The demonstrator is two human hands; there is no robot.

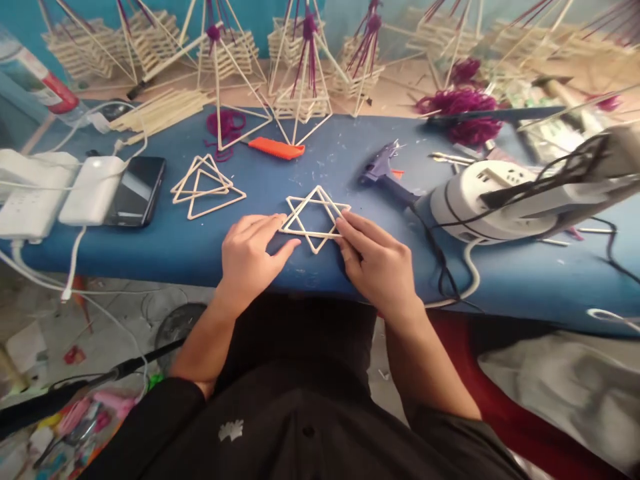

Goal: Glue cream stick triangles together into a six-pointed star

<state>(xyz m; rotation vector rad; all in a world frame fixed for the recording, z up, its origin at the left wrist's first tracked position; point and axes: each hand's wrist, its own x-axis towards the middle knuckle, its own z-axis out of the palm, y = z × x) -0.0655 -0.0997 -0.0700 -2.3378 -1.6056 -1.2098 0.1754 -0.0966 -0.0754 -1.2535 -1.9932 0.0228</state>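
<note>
On the blue tabletop [125, 257], our spread left hand [253, 247] and pinching right hand [377, 253] brace a pale wooden-stick six-pointed star [310, 234], presumably for alignment.

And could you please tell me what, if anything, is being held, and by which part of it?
The stick star: the right grip holds its right side, and the left grip touches its left side; whether the left pinches is unclear.
</note>
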